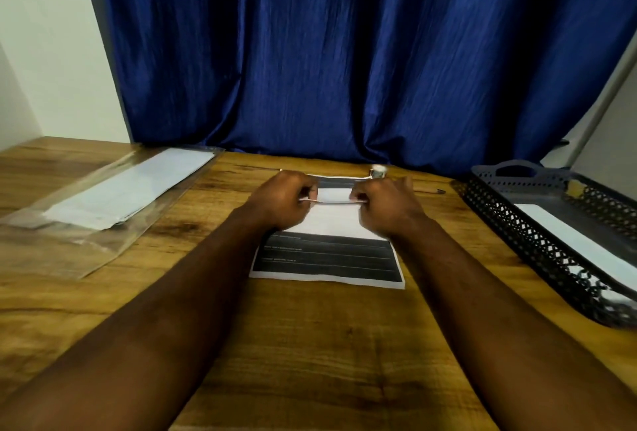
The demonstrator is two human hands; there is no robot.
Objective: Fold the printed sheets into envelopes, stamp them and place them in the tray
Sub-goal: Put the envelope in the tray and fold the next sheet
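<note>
The printed sheet is white, with a wide black band across its near part, crossed by thin pale lines and small white lettering. Under it the counter is warm brown wood grain with darker streaks. Behind the sheet hangs a deep blue curtain with a faint sheen. Right of the sheet, the tray is dark grey with lattice-patterned walls and holds a white paper. Left of the sheet, a clear plastic sleeve shows white pages.
</note>
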